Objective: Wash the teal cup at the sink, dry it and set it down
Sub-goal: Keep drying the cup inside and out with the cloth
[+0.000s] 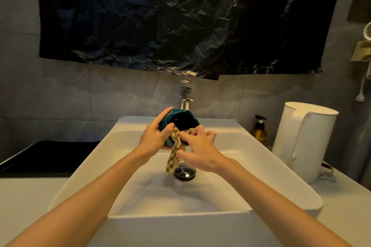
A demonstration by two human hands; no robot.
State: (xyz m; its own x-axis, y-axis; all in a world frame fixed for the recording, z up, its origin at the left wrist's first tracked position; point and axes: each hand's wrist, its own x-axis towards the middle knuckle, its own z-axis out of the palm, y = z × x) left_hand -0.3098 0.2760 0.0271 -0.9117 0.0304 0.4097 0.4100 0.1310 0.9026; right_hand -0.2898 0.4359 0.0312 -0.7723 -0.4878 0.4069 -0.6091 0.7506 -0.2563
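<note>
The teal cup [180, 121] is held over the white sink [96, 158], tilted so its dark opening faces me. My left hand [155, 136] grips the cup's left side, fingers wrapped around its wall. A checked yellow cloth [174, 156] hangs from the cup's lower rim down toward the drain. My right hand [195, 150] pinches the cloth at the rim, thumb and fingers pressing it against the cup. The chrome tap [186, 94] stands just behind the cup; no water stream is visible.
A chrome drain plug [184, 171] sits in the basin. A white kettle [301, 140] and an amber pump bottle [259, 130] stand on the counter at the right. A black surface [46, 156] lies left of the sink. Black plastic sheeting [180, 18] covers the wall above.
</note>
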